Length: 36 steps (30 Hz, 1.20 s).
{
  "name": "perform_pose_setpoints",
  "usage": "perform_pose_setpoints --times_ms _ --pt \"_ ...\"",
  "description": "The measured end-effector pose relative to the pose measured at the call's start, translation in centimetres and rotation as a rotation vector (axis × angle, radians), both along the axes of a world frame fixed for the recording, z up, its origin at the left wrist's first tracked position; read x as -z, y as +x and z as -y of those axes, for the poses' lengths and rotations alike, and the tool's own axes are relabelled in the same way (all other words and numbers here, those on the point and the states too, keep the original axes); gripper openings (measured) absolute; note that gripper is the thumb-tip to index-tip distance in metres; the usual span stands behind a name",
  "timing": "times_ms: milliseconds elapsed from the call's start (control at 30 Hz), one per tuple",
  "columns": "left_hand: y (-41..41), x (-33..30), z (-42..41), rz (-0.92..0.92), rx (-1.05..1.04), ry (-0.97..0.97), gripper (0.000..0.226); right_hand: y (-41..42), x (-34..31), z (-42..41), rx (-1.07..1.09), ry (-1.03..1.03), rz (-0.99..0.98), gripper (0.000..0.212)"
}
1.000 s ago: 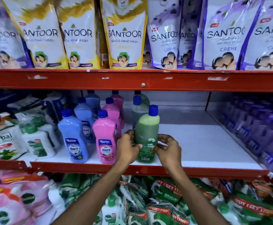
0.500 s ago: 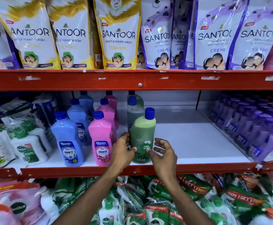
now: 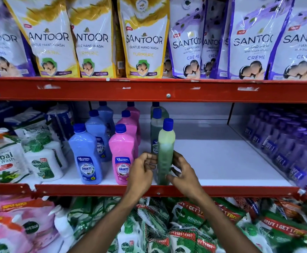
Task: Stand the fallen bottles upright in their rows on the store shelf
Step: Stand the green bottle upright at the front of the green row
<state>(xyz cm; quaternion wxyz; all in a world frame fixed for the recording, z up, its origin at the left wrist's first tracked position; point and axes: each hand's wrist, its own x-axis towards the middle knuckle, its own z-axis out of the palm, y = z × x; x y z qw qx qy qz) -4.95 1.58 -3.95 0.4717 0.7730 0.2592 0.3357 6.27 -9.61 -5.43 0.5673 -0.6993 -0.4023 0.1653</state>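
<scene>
A green bottle (image 3: 165,143) with a blue cap stands upright at the front of the white shelf (image 3: 222,161), its narrow side toward me. My left hand (image 3: 141,172) grips its lower left side and my right hand (image 3: 183,172) its lower right. Two more green bottles (image 3: 155,128) stand in a row behind it. To the left run an upright row of pink bottles (image 3: 121,152) and one of blue bottles (image 3: 85,152). No bottle in view lies on its side.
Purple bottles (image 3: 286,152) crowd the shelf's right side, with bare white shelf between them and the green row. Hand wash packs (image 3: 3,161) fill the left. Santoor pouches (image 3: 143,39) hang on the shelf above. Dettol packs (image 3: 185,225) lie below the red front rail (image 3: 240,191).
The green bottle has been turned about its upright axis, from its broad labelled face to its narrow side. Both hands stayed at its base, and the camera moved closer.
</scene>
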Motion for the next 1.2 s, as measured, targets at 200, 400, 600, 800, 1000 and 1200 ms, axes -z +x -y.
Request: perform_pose_setpoints --times_ms 200,400,600,800,1000,1200 --pt "-0.3 0.1 -0.1 -0.027 -0.018 0.11 0.039 2.1 -1.2 0.5 0.028 -0.112 0.197 0.079" --pt "0.8 -0.5 -0.3 -0.146 0.016 0.048 0.043 2.7 -1.3 0.5 -0.037 -0.062 0.079 0.06" --pt "1.7 0.2 -0.4 -0.205 0.07 0.098 0.055 4.0 -1.4 0.5 -0.153 -0.075 -0.018 0.052" --pt "1.1 1.1 0.0 -0.17 -0.037 0.149 0.041 3.8 -0.8 0.1 -0.184 -0.033 -0.039 0.049" --pt "0.5 1.2 0.4 -0.185 0.001 0.077 0.045 3.1 0.9 0.8 -0.049 -0.011 -0.047 0.044" --pt "0.4 1.8 0.5 -0.157 -0.017 0.059 0.043 2.4 1.2 1.0 0.024 -0.036 -0.001 0.038"
